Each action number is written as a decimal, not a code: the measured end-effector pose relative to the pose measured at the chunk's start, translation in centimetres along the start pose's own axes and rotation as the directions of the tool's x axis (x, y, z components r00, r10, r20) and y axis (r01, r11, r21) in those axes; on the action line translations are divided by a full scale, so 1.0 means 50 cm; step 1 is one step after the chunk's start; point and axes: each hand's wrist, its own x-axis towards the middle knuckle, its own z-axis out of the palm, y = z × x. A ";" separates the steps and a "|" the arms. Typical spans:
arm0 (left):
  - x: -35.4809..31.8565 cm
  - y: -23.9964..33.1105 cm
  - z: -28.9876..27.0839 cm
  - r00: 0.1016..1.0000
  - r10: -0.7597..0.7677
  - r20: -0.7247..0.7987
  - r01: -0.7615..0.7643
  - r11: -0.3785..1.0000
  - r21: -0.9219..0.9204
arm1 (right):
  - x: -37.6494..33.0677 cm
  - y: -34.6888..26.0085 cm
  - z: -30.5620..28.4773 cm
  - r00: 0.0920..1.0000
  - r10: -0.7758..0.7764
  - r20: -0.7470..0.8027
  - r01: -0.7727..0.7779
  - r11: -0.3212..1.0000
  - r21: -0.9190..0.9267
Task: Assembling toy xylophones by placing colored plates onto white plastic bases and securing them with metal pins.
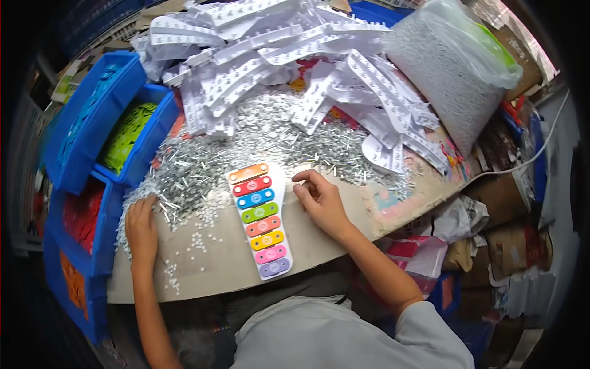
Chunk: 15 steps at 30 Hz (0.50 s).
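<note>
A toy xylophone point(263, 221) with a white base and a column of coloured bars lies on the table in front of me. White round caps sit at the ends of the upper bars, while the lower bars show dark holes there. My right hand point(321, 202) is just right of its upper end, fingers curled and closed; anything small between the fingertips is too hard to make out. At the left, my left hand point(141, 227) rests with fingers stretched out at the edge of a heap of tiny white pieces point(138, 195), beside scattered metal pins point(190, 163).
White xylophone bases point(295, 46) are heaped at the far side. Blue bins point(98, 261) with coloured bars line the left edge. A large clear bag of small white-grey pieces point(439, 67) stands at the far right. A white cable point(522, 163) crosses the right side.
</note>
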 end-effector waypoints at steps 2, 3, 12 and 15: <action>0.004 0.015 -0.001 0.999 0.032 -0.003 -0.032 0.999 0.015 | -0.007 0.004 -0.044 0.874 -0.465 -0.139 0.299 0.742 -0.600; 0.003 0.017 -0.001 0.999 0.044 -0.005 -0.044 0.998 0.048 | -0.011 0.003 -0.071 0.836 -0.504 -0.217 0.251 0.703 -0.666; 0.004 0.020 -0.002 0.999 0.008 0.033 -0.008 1.000 -0.004 | -0.062 -0.018 -0.262 0.866 -0.437 -0.242 -0.028 0.441 -0.897; -0.001 0.013 0.003 0.995 -0.009 -0.097 0.009 1.000 -0.007 | -0.058 -0.007 -0.249 0.866 -0.457 -0.202 0.025 0.444 -0.896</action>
